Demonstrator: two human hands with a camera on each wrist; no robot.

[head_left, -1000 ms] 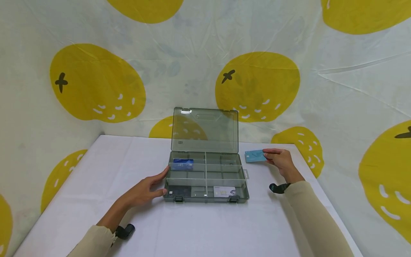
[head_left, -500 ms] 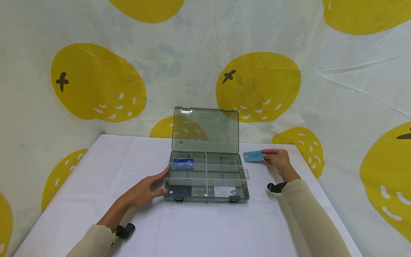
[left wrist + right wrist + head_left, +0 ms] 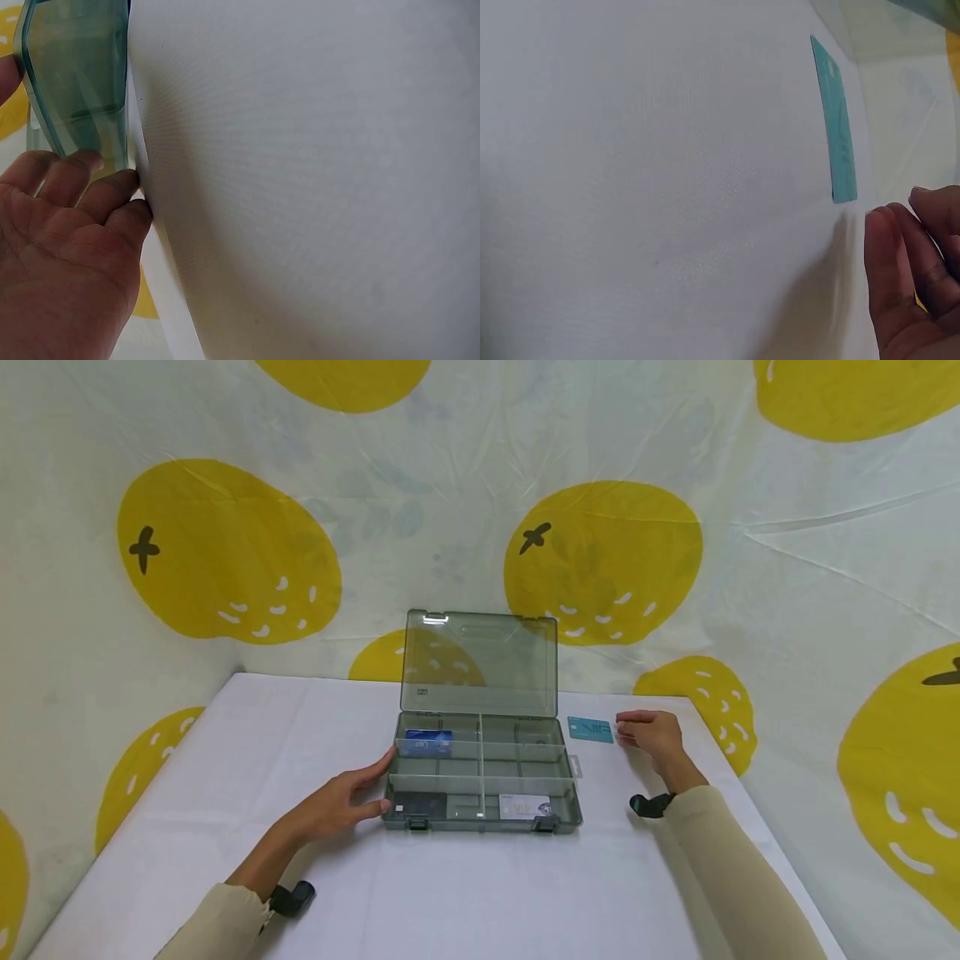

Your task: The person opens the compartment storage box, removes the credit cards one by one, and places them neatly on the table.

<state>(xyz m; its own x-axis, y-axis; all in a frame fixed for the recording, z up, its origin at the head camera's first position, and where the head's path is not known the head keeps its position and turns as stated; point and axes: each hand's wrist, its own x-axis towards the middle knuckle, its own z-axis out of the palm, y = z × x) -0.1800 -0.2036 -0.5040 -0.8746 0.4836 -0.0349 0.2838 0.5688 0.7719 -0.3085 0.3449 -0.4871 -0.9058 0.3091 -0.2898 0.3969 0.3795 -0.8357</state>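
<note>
A teal card (image 3: pixel 590 729) marked "VIP" lies flat on the white table, right of a smoky translucent compartment box (image 3: pixel 482 766). My right hand (image 3: pixel 651 737) hovers just beyond the card's right end, fingers loosely bent and holding nothing; the right wrist view shows a gap between fingertips and card (image 3: pixel 836 127). At the box's left side rests my left hand (image 3: pixel 336 807), thumb near the front corner and fingers spread along the wall. A blue card (image 3: pixel 427 742) sits in the back left compartment, a black card (image 3: pixel 422 805) in the front left, a white card (image 3: pixel 524 807) in the front right.
The box's lid (image 3: pixel 478 664) stands raised at the back. Thin clear dividers split the box into several compartments. Behind the white-covered table (image 3: pixel 480 893) hangs a pale cloth (image 3: pixel 420 527) with big yellow fruit prints.
My right hand has let go of the teal card and drawn slightly right of it. The card moved a little left and now lies on the table. My left hand has stayed put.
</note>
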